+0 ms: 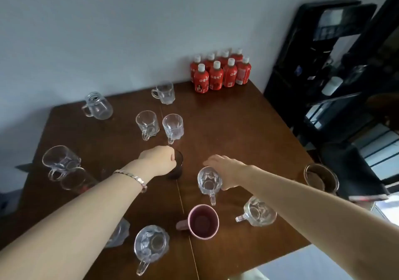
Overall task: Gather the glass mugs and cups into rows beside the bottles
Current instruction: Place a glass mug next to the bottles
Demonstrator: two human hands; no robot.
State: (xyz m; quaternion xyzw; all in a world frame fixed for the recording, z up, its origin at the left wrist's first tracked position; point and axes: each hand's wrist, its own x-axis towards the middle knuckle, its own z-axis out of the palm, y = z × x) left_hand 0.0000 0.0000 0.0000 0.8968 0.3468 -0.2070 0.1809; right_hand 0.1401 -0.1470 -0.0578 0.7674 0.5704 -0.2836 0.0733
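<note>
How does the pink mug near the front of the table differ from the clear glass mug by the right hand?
The opaque pink mug has smooth walls, while the clear faceted glass mug is see-through. The pink mug's handle points left; the glass mug's points toward the camera. The right hand touches the glass mug; nothing touches the pink one. Both stand upright on the brown wooden table.

Both forearms are showing bare, with no sleeves reaching into view. The left hand (159, 161) is wearing a slim silvery link bracelet (131, 177) at the wrist; the right hand (228, 169) is wearing nothing.
</note>
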